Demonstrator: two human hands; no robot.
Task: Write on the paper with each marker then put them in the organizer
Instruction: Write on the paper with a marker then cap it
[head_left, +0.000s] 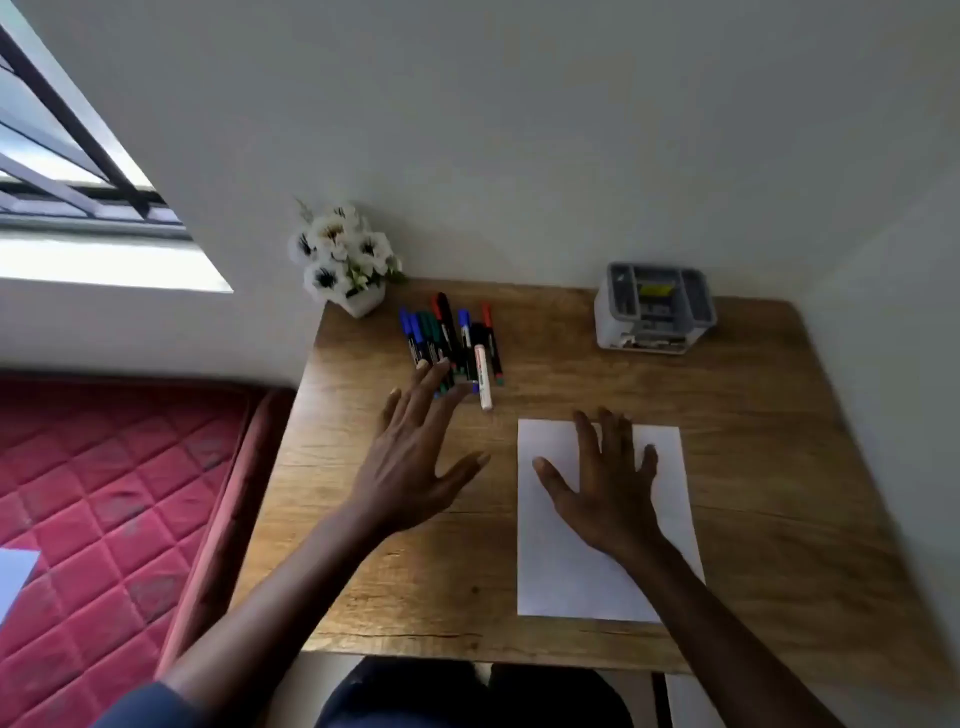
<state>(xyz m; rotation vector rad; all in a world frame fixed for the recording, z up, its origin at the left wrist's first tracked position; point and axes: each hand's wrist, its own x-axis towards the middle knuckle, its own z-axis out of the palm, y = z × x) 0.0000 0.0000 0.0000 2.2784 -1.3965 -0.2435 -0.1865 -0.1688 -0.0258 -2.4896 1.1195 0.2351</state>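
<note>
Wooden tabletop set in a corner of pale walls, with a window to the far left and a bed with a red quilted mattress alongside. Task items noted: one heap of markers at the far left of the tabletop, one sheet of paper at the near right, and one grey organizer at the far right, well apart from the markers. Marker count is roughly nine; they overlap, so an exact figure cannot be given. Caps show blue, green, red and black, and one white-barrelled marker lies nearest the paper. One pot of white flowers stands at the far left corner. Left hand holds nothing, fingers straight and spread, tips at the near ends of the heap; contact cannot be confirmed. Right hand lies flat on the paper, fingers spread, holding nothing. Assessment: markers are light, rigid and smooth, likely to roll when the heap is disturbed, so each is best pinched mid-barrel. The paper is thin and will slide unless pinned. No writing is visible on the sheet.
</note>
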